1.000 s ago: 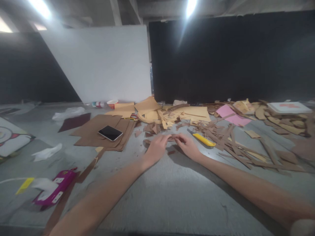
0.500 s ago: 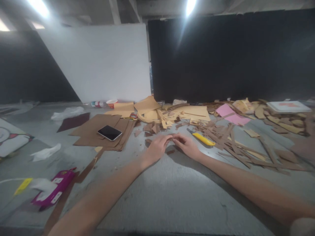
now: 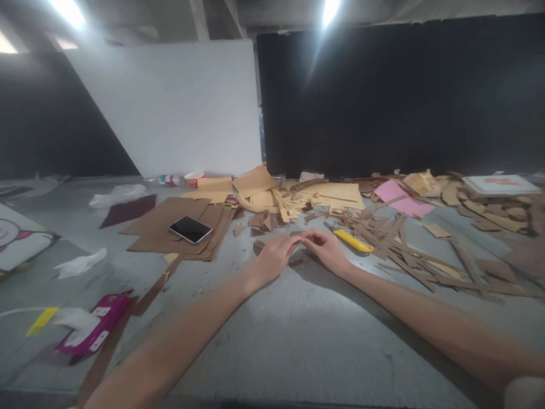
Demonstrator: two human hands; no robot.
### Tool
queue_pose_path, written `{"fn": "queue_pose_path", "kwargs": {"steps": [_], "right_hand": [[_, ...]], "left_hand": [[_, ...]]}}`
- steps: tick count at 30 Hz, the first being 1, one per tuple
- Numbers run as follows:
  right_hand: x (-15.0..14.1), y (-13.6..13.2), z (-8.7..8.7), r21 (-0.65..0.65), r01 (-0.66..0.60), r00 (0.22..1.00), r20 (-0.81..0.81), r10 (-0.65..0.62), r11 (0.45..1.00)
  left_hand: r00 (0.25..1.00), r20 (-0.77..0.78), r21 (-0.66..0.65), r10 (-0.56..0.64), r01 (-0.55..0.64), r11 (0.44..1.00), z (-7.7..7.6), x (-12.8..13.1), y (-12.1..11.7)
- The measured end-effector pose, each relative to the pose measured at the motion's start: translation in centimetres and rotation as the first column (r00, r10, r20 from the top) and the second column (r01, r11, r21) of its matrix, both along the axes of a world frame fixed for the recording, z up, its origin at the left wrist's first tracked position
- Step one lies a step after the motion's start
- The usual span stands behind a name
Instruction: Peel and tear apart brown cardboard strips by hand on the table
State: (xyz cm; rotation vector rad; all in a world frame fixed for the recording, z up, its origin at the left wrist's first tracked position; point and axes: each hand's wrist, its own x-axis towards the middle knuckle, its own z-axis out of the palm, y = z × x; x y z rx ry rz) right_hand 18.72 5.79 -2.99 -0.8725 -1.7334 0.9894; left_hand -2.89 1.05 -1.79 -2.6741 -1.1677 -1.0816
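Note:
My left hand (image 3: pixel 276 254) and my right hand (image 3: pixel 327 249) meet over the middle of the grey table, fingertips pinched together. A small brown paper piece (image 3: pixel 295 233) shows just at the fingertips; most of it is hidden by the fingers. Beneath the hands lies another brown scrap (image 3: pixel 295 262) on the tabletop. Just right of my right hand rests a yellow utility knife (image 3: pixel 353 241), its blade pointing to the back left. Behind the hands are several torn brown scraps (image 3: pixel 264 220).
Stacked brown sheets (image 3: pixel 157 227) carry a black phone (image 3: pixel 190 229) on the left. A purple power strip (image 3: pixel 96 324) with a white plug sits front left. Brown strips (image 3: pixel 409 250) are heaped at right, near a pink sheet (image 3: pixel 400 197). Yellowish paper (image 3: pixel 255 184) lies at the back.
Both hands have shifted very slightly to the right, still pinched together. The surrounding things stay where they were.

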Motion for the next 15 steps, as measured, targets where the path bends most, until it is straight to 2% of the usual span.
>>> {"fn": "queue_pose_path", "kwargs": {"steps": [4,10,15], "right_hand": [[0.1,-0.4,0.3,0.099,-0.004,1.0,0.019,0.002,0.995],[0.2,-1.0,1.1,0.187,-0.146,0.982,0.143,0.12,0.971],[-0.1,-1.1,0.8,0.32,-0.043,0.994,0.113,0.007,0.947]], "left_hand": [[1.0,0.021,-0.001,0.013,-0.013,1.0,-0.5,-0.1,0.3],[0.999,0.049,0.013,0.016,-0.017,1.0,-1.0,-0.2,0.5],[0.999,0.038,0.042,0.019,-0.021,0.999,-1.1,-0.2,0.6]]}}
